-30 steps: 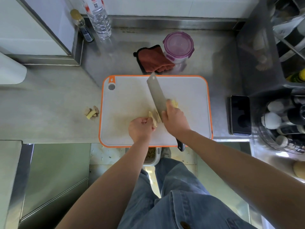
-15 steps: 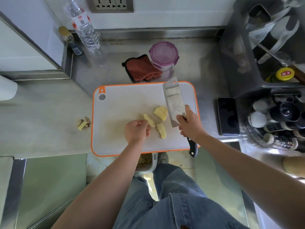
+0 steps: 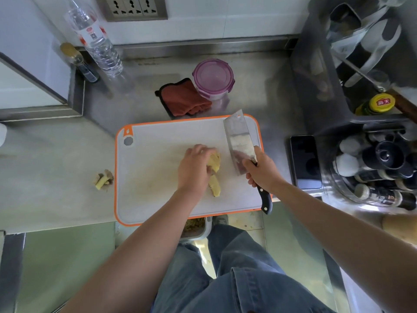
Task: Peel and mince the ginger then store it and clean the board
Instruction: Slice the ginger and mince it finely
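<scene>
Grips the cleaver (image 3: 240, 143) by its handle in the right hand (image 3: 262, 170), blade angled forward from the fist. Curls the left hand (image 3: 195, 168) palm-down around ginger (image 3: 214, 162), just left of that grip.

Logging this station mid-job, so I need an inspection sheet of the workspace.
Surface: steel counter, board at its front edge.
Job's things: ginger pieces on board; cleaver; lidded tub and cloth behind board.
Clutter: scraps left of board; phone right of it; water bottle at back.
Hands: left hand holds ginger; right hand grips cleaver handle, blade off the ginger.
Cables: nothing seen.
Surroundings: wall sockets; rack at right.
</scene>
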Action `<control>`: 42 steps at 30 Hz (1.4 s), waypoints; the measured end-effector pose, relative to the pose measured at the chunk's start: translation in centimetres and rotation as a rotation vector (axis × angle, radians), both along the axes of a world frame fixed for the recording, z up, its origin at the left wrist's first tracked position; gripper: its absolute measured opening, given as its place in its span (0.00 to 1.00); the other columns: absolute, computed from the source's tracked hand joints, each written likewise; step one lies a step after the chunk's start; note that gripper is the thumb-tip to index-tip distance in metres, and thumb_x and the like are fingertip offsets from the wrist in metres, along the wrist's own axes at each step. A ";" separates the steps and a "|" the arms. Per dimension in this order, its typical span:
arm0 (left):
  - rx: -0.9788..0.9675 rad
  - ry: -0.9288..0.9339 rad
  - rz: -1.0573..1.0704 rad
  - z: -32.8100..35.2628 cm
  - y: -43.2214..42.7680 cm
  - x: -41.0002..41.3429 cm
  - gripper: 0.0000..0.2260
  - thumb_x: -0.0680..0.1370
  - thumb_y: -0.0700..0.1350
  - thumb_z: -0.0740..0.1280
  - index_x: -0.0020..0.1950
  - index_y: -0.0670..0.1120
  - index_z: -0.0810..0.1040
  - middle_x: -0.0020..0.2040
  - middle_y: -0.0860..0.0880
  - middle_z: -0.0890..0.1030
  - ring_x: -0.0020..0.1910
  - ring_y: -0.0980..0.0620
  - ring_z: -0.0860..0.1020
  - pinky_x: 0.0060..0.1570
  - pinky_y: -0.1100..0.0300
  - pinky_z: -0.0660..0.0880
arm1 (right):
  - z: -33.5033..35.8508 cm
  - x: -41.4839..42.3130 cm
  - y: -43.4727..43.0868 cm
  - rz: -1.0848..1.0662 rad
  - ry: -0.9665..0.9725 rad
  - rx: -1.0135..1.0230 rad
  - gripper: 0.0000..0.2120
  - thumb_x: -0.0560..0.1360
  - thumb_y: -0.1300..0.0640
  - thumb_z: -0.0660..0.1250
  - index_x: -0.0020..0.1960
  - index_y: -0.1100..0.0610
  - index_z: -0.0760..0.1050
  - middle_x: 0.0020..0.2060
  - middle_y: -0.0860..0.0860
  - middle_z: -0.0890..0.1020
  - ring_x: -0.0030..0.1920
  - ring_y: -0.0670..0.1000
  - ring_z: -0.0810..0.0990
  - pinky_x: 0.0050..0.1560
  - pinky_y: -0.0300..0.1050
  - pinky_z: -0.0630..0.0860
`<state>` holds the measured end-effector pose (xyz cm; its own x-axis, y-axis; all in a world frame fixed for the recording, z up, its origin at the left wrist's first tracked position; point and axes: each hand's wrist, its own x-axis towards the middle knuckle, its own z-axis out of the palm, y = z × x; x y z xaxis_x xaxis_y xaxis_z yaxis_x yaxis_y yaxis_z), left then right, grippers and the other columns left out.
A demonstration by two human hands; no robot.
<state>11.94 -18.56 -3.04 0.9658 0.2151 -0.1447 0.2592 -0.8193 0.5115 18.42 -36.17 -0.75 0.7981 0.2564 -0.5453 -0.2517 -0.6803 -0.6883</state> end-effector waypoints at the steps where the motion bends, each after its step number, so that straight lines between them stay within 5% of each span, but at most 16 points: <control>1: 0.044 0.034 -0.041 -0.1 -0.1 0.5 0.21 0.71 0.38 0.71 0.64 0.50 0.76 0.61 0.50 0.76 0.59 0.48 0.72 0.53 0.55 0.72 | 0.0 0.0 0.0 0.002 0.010 0.004 0.02 0.80 0.58 0.57 0.51 0.54 0.63 0.31 0.52 0.76 0.25 0.49 0.73 0.22 0.38 0.71; 7: 0.189 0.043 -0.088 -0.2 0.3 1.1 0.13 0.72 0.41 0.71 0.56 0.48 0.77 0.53 0.50 0.78 0.54 0.48 0.72 0.45 0.57 0.67 | -0.1 0.2 0.1 0.003 0.033 0.017 0.02 0.79 0.58 0.57 0.49 0.54 0.64 0.32 0.55 0.77 0.25 0.49 0.74 0.23 0.39 0.72; 10: 0.071 -0.001 -0.048 -0.7 1.0 1.1 0.08 0.71 0.44 0.73 0.48 0.46 0.79 0.50 0.49 0.76 0.52 0.48 0.72 0.43 0.57 0.69 | -0.1 0.3 0.3 -0.003 0.045 0.028 0.03 0.79 0.57 0.57 0.51 0.55 0.64 0.31 0.55 0.77 0.25 0.50 0.74 0.24 0.40 0.72; 15: -0.320 -0.045 0.434 -1.2 3.6 0.9 0.09 0.70 0.49 0.75 0.44 0.46 0.81 0.43 0.50 0.82 0.44 0.50 0.78 0.43 0.58 0.72 | 0.0 0.9 1.1 -0.057 0.059 0.094 0.04 0.80 0.58 0.58 0.50 0.56 0.63 0.31 0.57 0.76 0.28 0.52 0.74 0.25 0.42 0.72; 19: -0.136 0.189 0.741 -2.8 7.4 0.1 0.17 0.71 0.57 0.71 0.52 0.47 0.83 0.50 0.45 0.83 0.54 0.43 0.77 0.50 0.57 0.69 | -0.3 1.1 2.1 -0.053 0.068 0.097 0.04 0.79 0.58 0.58 0.51 0.56 0.63 0.31 0.57 0.76 0.28 0.53 0.74 0.27 0.44 0.72; 22: 0.148 0.312 0.708 -2.8 8.3 -0.7 0.20 0.73 0.60 0.67 0.56 0.46 0.80 0.54 0.41 0.79 0.55 0.40 0.73 0.53 0.53 0.65 | -0.6 0.9 2.5 -0.029 0.055 0.080 0.06 0.80 0.57 0.58 0.55 0.53 0.62 0.31 0.57 0.77 0.28 0.53 0.75 0.27 0.44 0.73; 25: 0.178 0.109 0.621 -2.0 7.1 -0.8 0.17 0.73 0.54 0.69 0.58 0.46 0.76 0.56 0.42 0.76 0.56 0.39 0.70 0.55 0.50 0.66 | -0.5 0.8 2.4 -0.047 0.035 0.075 0.08 0.80 0.57 0.58 0.57 0.53 0.62 0.32 0.57 0.76 0.29 0.53 0.74 0.28 0.45 0.73; 29: 0.069 -0.156 0.065 -1.2 3.3 0.9 0.13 0.73 0.45 0.71 0.58 0.47 0.80 0.53 0.46 0.78 0.54 0.42 0.72 0.52 0.50 0.70 | -0.1 0.8 1.9 -0.090 0.015 0.064 0.06 0.80 0.57 0.58 0.55 0.57 0.63 0.31 0.57 0.75 0.26 0.52 0.73 0.26 0.44 0.72; 32: 0.067 -0.005 -0.179 -0.9 0.6 2.7 0.18 0.75 0.45 0.68 0.65 0.49 0.76 0.58 0.49 0.76 0.58 0.45 0.71 0.56 0.52 0.69 | -0.1 0.7 1.4 -0.082 0.014 0.044 0.06 0.80 0.57 0.58 0.54 0.58 0.63 0.31 0.57 0.76 0.24 0.50 0.72 0.23 0.41 0.71; 36: 0.125 0.094 -0.069 -1.5 0.3 3.4 0.09 0.75 0.46 0.68 0.54 0.48 0.79 0.53 0.48 0.77 0.56 0.46 0.72 0.52 0.55 0.69 | -0.3 0.5 1.0 -0.066 0.017 0.036 0.04 0.80 0.57 0.58 0.53 0.55 0.64 0.31 0.56 0.77 0.24 0.49 0.73 0.23 0.40 0.71; 42: -0.262 0.070 0.373 -1.1 2.8 2.2 0.06 0.73 0.45 0.72 0.47 0.45 0.80 0.45 0.48 0.83 0.46 0.48 0.80 0.44 0.59 0.71 | -0.2 0.5 1.8 -0.050 0.050 0.032 0.05 0.79 0.57 0.57 0.53 0.58 0.64 0.33 0.59 0.78 0.27 0.52 0.74 0.25 0.43 0.73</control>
